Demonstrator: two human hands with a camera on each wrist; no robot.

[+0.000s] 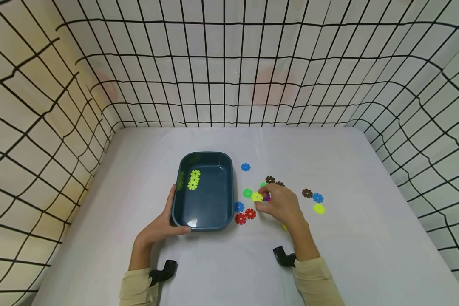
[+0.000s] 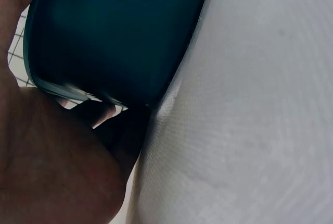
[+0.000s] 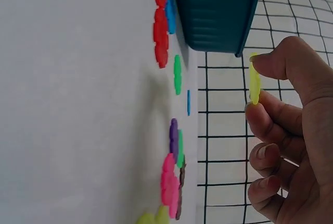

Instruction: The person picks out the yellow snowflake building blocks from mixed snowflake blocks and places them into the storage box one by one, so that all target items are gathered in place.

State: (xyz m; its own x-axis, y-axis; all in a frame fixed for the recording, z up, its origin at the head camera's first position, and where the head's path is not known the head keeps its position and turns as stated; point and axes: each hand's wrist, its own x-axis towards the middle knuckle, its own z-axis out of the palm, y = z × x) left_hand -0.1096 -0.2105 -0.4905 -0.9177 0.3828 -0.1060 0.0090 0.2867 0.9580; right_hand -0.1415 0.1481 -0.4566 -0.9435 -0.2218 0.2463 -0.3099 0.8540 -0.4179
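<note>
A dark teal plastic tub [image 1: 214, 212] stands on the table, with several yellow-green snowflake building discs [image 1: 194, 179] in its left part. My left hand [image 1: 158, 229] grips its near left corner, thumb at the near rim and fingers along the left wall. In the left wrist view, the palm sits close against the tub wall [image 2: 114, 41]. To the right of the tub, my right hand [image 1: 284, 206] pinches a yellow snowflake disc [image 3: 254, 79] between thumb and fingertips, raised above the table. Red discs [image 1: 241, 219] and a green one [image 1: 247, 193] lie nearby.
Around the right hand lie more discs: brown [image 1: 270, 179], purple [image 3: 174, 140] and pink [image 3: 167, 179]. A blue disc [image 1: 245, 167] lies farther back; another yellow one [image 1: 319, 208] is at the right. Black wire mesh [image 1: 223, 80] bounds the white table [image 1: 222, 272] at the back and sides.
</note>
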